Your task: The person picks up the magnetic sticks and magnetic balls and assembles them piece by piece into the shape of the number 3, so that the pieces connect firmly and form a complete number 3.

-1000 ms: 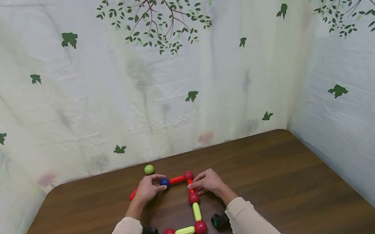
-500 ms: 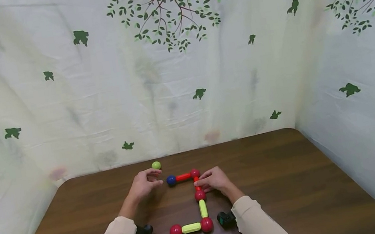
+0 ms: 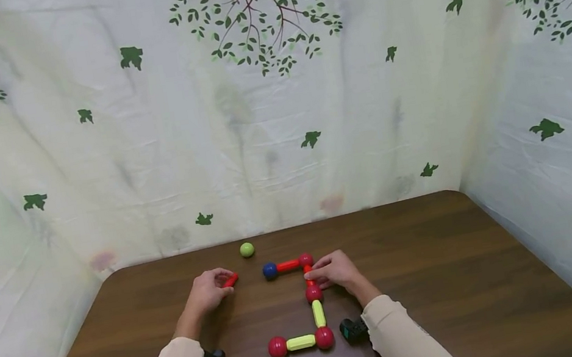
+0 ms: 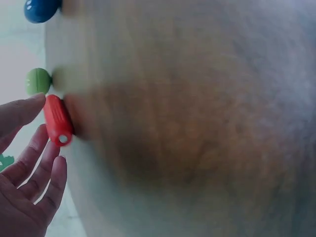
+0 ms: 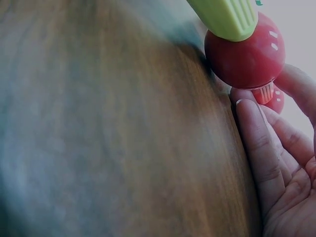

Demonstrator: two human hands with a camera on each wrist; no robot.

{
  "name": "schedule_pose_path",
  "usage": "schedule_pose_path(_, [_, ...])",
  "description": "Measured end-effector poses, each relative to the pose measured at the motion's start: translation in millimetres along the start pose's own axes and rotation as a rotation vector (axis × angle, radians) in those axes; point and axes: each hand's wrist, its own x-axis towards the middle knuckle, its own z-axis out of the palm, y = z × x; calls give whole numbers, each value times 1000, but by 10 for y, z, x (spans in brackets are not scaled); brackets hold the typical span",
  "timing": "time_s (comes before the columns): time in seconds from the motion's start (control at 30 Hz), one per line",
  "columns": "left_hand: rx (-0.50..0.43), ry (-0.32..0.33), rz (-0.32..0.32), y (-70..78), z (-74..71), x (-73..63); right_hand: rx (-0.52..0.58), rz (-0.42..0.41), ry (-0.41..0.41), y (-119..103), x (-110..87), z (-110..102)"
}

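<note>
In the head view, my left hand (image 3: 211,289) pinches a loose red rod (image 3: 231,280) between thumb and fingers, to the left of the assembled chain. A pale metallic tip shows at the end of this red rod (image 4: 58,121) in the left wrist view. My right hand (image 3: 340,270) pinches the chain's upright red rod (image 3: 308,276), which joins two dark red balls. From the far red ball (image 3: 305,260) another red rod (image 3: 288,265) runs left to a blue ball (image 3: 270,271). Nearer me, yellow-green rods (image 3: 318,313) link more red balls (image 3: 324,338).
A green ball (image 3: 247,250) sits alone near the back edge of the brown wooden table (image 3: 445,278). The chain's near end is a red ball (image 3: 278,348) at the left. White cloth (image 3: 237,149) with leaf prints hangs behind.
My left hand has left the blue ball, moving left, and now holds the loose red rod, which lay behind that hand. My right hand keeps its grip on the chain. The head view has shifted slightly.
</note>
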Motion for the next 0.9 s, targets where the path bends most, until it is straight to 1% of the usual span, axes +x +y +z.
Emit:
schedule_pose_path(0.23, [27,18,14,-26,36,-32,4,12,-4,40,6,28])
schedule_pose_path(0.43, [94,25,36,-5,51,-7,3,9,5,25,13,21])
schedule_pose_path(0.53, [124,-11,14,2,62,3,-3,14,8,17,14,11])
schedule_pose_path(0.67, [127,-77,-8,22,82,1,-12,21,6,16,14,5])
schedule_pose_path(0.83, [122,-103,17,79,108,-31,-4,5,-1,15,20,6])
schedule_pose_path(0.9, [121,-129,29,111,129,-61,-14,18,2,18,19,5])
